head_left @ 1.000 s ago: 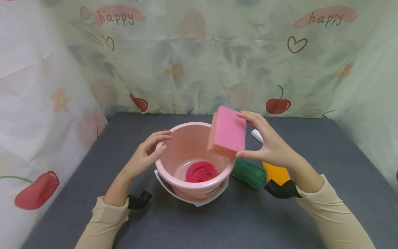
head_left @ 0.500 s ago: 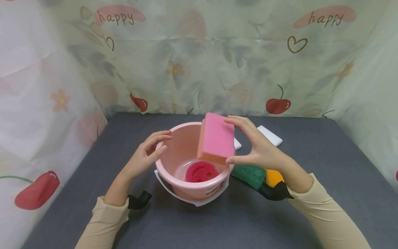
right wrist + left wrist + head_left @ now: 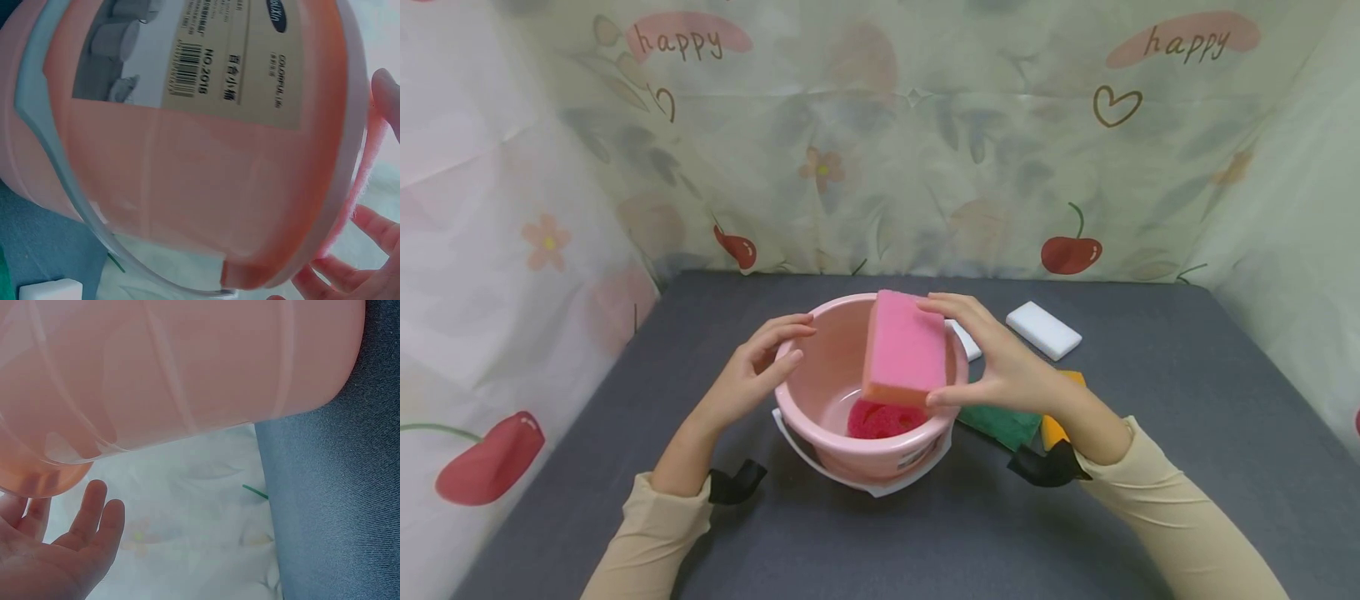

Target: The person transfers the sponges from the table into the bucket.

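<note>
My right hand (image 3: 981,354) pinches a thick pink sponge (image 3: 906,346) with an orange side, thumb at its lower edge and fingers at its upper edge. The sponge is over the mouth of a pink bucket (image 3: 820,375), tilted, at the right part of the opening. In the right wrist view the bucket's wall (image 3: 187,175) hides most of the sponge (image 3: 356,194). A round red sponge (image 3: 872,421) lies on the bucket's bottom, partly covered by the pink one. My left hand (image 3: 756,362) rests its relaxed fingers at the left rim; the fingers (image 3: 94,512) look loosely extended in the left wrist view.
Right of the bucket lie a green sponge (image 3: 1000,423) and a yellow-orange sponge (image 3: 1054,432), partly behind my right arm. Two white sponge blocks lie further back, one block (image 3: 1043,330) in full view, the other block (image 3: 966,340) partly hidden. The bucket's pale handle (image 3: 827,471) hangs down in front.
My right hand has carried the pink sponge left and down, from the right rim to over the bucket's opening. Both white blocks now show. The left hand has stayed put.
</note>
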A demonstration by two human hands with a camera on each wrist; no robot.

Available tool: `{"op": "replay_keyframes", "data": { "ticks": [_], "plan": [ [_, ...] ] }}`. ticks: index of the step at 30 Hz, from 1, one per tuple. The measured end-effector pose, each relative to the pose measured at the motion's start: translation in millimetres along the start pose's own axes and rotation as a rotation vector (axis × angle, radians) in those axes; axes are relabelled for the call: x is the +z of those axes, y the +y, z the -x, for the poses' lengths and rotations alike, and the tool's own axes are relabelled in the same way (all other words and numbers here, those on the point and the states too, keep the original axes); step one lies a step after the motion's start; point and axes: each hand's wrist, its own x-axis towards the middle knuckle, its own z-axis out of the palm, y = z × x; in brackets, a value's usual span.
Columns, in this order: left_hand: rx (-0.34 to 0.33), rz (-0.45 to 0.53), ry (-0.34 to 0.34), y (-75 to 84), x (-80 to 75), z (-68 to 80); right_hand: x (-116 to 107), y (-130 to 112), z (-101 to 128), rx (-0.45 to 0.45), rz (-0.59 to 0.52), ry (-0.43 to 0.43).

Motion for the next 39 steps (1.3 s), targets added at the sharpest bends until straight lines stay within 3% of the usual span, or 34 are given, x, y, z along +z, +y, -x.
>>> {"op": "replay_keyframes", "data": {
  "ticks": [15, 39],
  "plan": [
    [0.011, -0.002, 0.006, 0.2, 0.5, 0.6, 10.2, 2.9, -4.6, 0.095, -0.048, -0.087],
    [0.017, 0.014, -0.004, -1.3, 0.0, 0.9, 9.1, 1.5, -3.1, 0.158, 0.002, -0.162]
  ]
}}
